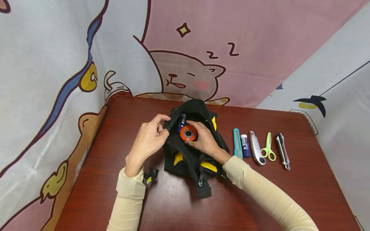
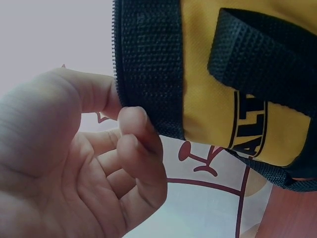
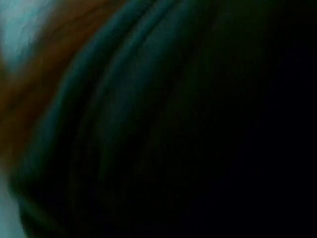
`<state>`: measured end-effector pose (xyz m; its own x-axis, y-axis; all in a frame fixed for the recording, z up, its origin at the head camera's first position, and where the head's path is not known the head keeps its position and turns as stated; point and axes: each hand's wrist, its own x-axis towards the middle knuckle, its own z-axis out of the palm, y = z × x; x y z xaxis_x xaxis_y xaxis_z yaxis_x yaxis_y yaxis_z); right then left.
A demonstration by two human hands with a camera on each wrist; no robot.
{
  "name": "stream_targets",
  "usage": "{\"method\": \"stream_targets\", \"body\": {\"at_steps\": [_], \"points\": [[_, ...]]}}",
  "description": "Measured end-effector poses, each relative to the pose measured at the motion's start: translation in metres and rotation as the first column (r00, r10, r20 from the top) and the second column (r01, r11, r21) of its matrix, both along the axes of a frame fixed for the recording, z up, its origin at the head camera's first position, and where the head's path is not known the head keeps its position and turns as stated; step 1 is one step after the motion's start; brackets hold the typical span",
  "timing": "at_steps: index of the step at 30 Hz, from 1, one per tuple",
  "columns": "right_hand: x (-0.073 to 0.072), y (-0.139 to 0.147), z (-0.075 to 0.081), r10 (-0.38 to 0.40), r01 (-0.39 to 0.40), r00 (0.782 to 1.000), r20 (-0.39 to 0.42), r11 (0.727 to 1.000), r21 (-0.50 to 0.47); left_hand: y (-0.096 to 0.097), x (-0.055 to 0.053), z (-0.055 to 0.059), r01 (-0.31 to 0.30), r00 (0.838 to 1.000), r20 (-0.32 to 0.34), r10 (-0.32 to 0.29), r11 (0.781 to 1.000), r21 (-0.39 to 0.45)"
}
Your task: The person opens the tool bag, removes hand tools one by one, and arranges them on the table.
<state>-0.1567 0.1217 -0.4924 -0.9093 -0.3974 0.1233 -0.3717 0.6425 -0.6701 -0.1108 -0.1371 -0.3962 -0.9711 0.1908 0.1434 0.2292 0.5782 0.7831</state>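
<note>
A black and yellow tool bag [image 1: 193, 104] lies with its zip mouth spread in the head view. My left hand [image 1: 150, 136] pinches the bag's left rim; in the left wrist view its thumb and finger grip the black zip edge [image 2: 148, 74] beside the yellow side panel [image 2: 205, 109]. Inside the mouth my right hand [image 1: 203, 138] holds an orange roll of tape [image 1: 183, 132] between thumb and fingers. A blue glue stick [image 1: 181, 123] lies in the bag just beyond the roll. Dark, blurred fabric fills most of the right wrist view.
To the bag's right, a teal cutter [image 1: 237, 143], a second glue stick [image 1: 245, 146], a silver utility knife [image 1: 255, 146], green scissors [image 1: 268, 149] and a black-and-silver cutter [image 1: 282, 150] stand in a row on the brown table [image 1: 312, 192]. A cartoon-print curtain [image 1: 245, 29] rises behind.
</note>
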Motion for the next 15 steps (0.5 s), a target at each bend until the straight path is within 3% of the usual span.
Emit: {"method": "stream_targets", "body": {"at_steps": [15], "points": [[0.016, 0.006, 0.032, 0.019, -0.023, 0.989, -0.144, 0.999, -0.025, 0.001, 0.0, 0.0, 0.003, 1.0, -0.008, -0.003, 1.0, -0.01]]}}
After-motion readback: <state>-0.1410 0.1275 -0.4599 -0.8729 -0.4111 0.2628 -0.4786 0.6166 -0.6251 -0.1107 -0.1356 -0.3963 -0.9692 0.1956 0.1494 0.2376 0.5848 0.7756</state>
